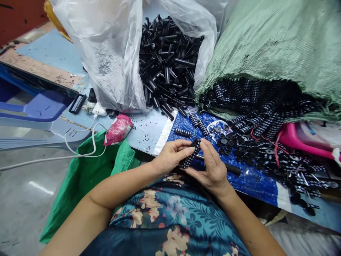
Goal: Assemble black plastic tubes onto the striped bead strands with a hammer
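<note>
A black roller with rows of small white marks [189,159] is held between my two hands, tilted, in front of my body. My left hand [169,156] pinches it with thumb and fingers from the left. My right hand [214,167] has its fingertips closed on its upper right end, where a plain black part shows. Under my right hand a dark rod with a black textured handle [232,169] lies on the table edge, partly hidden. Several similar rollers [183,133] lie just beyond my hands on a blue plastic sheet [250,183], beside black discs [225,141].
A clear plastic bag [112,57] spills black plastic parts [170,67] at the back. To the right, a green woven sack [277,42] lies open with many marked rollers, beside a pink basket [290,140]. A pink bundle [118,129], a white cable [93,147] and a green bag [85,188] are left.
</note>
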{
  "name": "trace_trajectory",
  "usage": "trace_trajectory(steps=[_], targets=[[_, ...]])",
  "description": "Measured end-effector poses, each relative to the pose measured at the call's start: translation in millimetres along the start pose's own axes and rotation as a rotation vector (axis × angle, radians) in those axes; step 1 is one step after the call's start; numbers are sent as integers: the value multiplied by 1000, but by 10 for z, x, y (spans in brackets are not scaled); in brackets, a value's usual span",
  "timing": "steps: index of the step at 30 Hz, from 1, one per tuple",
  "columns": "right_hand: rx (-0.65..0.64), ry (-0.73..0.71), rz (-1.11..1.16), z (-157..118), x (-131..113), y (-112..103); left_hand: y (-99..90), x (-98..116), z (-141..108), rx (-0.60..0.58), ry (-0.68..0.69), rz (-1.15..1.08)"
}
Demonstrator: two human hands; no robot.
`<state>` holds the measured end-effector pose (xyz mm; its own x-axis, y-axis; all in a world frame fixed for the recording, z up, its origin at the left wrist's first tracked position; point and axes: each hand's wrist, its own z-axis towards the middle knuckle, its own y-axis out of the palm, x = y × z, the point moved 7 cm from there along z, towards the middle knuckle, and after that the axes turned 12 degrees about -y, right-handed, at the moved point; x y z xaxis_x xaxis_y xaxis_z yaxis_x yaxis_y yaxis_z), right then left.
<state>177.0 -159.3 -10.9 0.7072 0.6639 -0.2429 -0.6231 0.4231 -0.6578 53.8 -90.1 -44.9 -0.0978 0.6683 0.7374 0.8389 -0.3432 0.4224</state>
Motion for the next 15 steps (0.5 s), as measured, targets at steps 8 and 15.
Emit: trace_trajectory(steps=[8, 15], targets=[[-111, 48, 96, -35, 91, 113, -132, -210, 85, -97, -212, -115], [-312, 110, -255, -379, 251, 47, -822, 418, -35, 314, 298, 975]])
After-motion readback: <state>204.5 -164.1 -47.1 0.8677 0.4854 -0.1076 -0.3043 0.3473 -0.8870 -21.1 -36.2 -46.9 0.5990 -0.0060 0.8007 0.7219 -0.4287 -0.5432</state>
